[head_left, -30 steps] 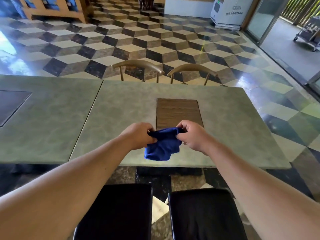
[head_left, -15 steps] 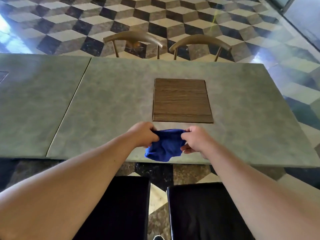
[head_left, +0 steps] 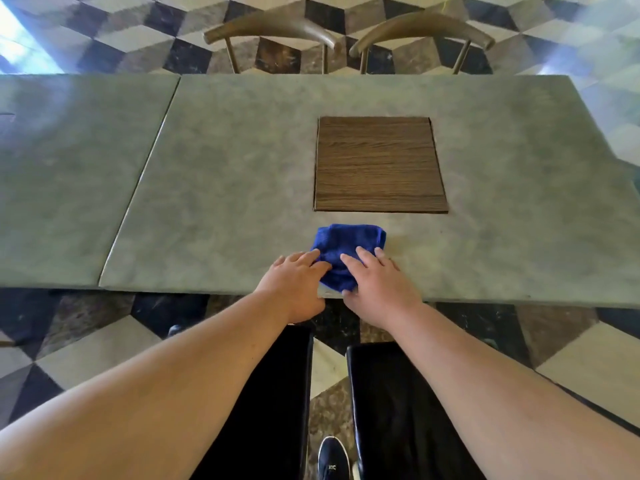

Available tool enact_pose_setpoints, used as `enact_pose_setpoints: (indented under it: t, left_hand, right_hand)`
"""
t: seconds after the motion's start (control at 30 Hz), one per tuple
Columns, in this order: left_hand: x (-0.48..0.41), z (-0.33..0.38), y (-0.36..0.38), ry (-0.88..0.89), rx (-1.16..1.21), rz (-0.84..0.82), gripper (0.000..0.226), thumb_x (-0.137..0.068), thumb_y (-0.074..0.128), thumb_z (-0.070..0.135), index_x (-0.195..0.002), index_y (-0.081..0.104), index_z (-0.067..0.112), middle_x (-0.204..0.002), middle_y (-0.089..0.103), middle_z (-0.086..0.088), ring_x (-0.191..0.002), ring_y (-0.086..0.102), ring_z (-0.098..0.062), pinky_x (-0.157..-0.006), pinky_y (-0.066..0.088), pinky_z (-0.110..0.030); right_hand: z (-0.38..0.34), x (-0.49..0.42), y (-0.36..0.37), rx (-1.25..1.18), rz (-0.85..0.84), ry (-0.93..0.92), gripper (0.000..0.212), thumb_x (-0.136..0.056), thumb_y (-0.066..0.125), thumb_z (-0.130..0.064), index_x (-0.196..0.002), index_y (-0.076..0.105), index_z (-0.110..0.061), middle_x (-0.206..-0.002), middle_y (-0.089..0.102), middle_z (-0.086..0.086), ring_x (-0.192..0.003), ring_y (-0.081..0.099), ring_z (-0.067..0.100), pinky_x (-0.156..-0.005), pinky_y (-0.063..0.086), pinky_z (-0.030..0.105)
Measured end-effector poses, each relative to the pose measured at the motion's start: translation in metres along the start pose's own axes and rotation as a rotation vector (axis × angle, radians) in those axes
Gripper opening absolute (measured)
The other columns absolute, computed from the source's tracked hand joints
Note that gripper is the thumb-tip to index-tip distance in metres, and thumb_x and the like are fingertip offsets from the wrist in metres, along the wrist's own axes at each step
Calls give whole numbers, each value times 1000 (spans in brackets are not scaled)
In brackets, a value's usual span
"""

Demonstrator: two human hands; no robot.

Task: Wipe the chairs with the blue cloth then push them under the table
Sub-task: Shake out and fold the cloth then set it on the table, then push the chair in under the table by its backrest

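Observation:
The blue cloth (head_left: pixel 349 240) lies bunched on the grey-green table (head_left: pixel 225 202), close to its near edge. My left hand (head_left: pixel 294 285) rests flat beside it, fingertips touching its left side. My right hand (head_left: pixel 377 285) lies flat on the cloth's near right part, fingers spread. Neither hand is closed around it. Two black chair seats (head_left: pixel 263 393) (head_left: pixel 398 410) stand side by side below my arms, pulled out from the table. Two more chairs with curved wooden backs (head_left: pixel 270 29) (head_left: pixel 422 26) stand at the far side, tucked against the table.
A brown wooden panel (head_left: pixel 377 164) is set into the tabletop just beyond the cloth. A second table slab (head_left: pixel 69 174) adjoins on the left. My dark shoe (head_left: pixel 334 459) shows between the black seats on the cube-patterned tiled floor (head_left: pixel 86 341).
The cloth was held up between both closed hands; now it lies on the table and both hands have flattened out on it. The view has tilted down and closer to the table.

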State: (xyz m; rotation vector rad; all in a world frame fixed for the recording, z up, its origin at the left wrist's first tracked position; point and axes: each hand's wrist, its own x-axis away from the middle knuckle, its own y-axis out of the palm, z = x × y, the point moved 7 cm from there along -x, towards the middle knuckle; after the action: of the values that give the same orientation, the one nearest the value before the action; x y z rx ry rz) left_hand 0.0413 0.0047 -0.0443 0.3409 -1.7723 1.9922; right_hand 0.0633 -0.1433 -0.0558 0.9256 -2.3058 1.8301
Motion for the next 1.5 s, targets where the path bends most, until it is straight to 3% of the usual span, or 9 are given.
enact_pose_setpoints:
  t: [0.33, 0.77, 1.0, 1.1, 1.17, 1.23, 1.3, 1.37, 1.5]
  left_hand:
    - [145, -75, 15, -125, 28, 123, 97, -87, 60, 73, -166, 16, 37, -177, 7, 2, -163, 9, -24, -130, 11, -52]
    - [395, -204, 147, -182, 123, 59, 97, -89, 63, 68, -167, 14, 37, -177, 8, 2, -163, 7, -24, -131, 10, -52]
    - [443, -209, 219, -141, 192, -116, 104, -83, 65, 79, -166, 15, 42, -176, 15, 7, -161, 19, -24, -129, 18, -51]
    - [444, -195, 244, -106, 215, -232, 113, -74, 70, 84, -165, 16, 45, -173, 26, 9, -158, 27, -23, -126, 28, -49]
    - [442, -187, 258, -103, 216, -304, 118, -69, 74, 84, -165, 18, 46, -169, 35, 10, -154, 36, -23, -119, 39, -46]
    - [437, -181, 271, -105, 194, -376, 120, -64, 79, 84, -163, 23, 46, -159, 47, 9, -142, 50, -23, -109, 50, -42]
    - [432, -176, 285, -85, 139, -468, 114, -62, 83, 79, -158, 33, 43, -138, 61, 8, -118, 63, -20, -93, 57, -36]
    - [430, -169, 295, -57, 95, -553, 95, -70, 85, 65, -152, 43, 40, -115, 64, 10, -99, 64, -15, -81, 56, -32]
    - [426, -161, 301, -24, 23, -645, 54, -81, 78, 41, -132, 61, 37, -102, 65, 7, -90, 65, -14, -82, 58, -33]
  right_hand:
    - [-118, 79, 23, 189, 69, -141, 104, -89, 52, -78, -167, 2, -30, -177, 1, 6, -162, -5, 36, -129, 5, 60]
    - [-287, 245, 173, 210, -17, -155, 101, -91, 45, -80, -167, 0, -31, -177, 2, 5, -162, -2, 33, -130, 7, 57]
    - [-322, 294, 251, 241, -163, -158, 105, -87, 41, -87, -167, -1, -33, -177, 3, 3, -163, -3, 30, -130, 6, 57]
    - [-318, 302, 276, 265, -260, -166, 112, -81, 39, -94, -167, 0, -33, -177, 5, 3, -163, 1, 30, -130, 8, 57]
    - [-313, 303, 286, 269, -316, -169, 117, -77, 42, -96, -167, 3, -32, -176, 13, 3, -162, 10, 30, -130, 14, 56]
    - [-308, 302, 292, 265, -349, -169, 120, -72, 50, -97, -167, 14, -32, -169, 33, 1, -155, 30, 28, -125, 30, 52]
    - [-302, 302, 296, 272, -401, -150, 114, -71, 62, -91, -163, 29, -33, -151, 53, -4, -137, 52, 25, -109, 49, 46]
    - [-298, 302, 301, 281, -457, -134, 92, -75, 71, -78, -152, 45, -36, -132, 62, -6, -119, 63, 24, -92, 55, 43]
    - [-298, 304, 307, 235, -568, -99, 35, -83, 74, -52, -112, 66, -34, -94, 66, -11, -84, 65, 14, -73, 55, 35]
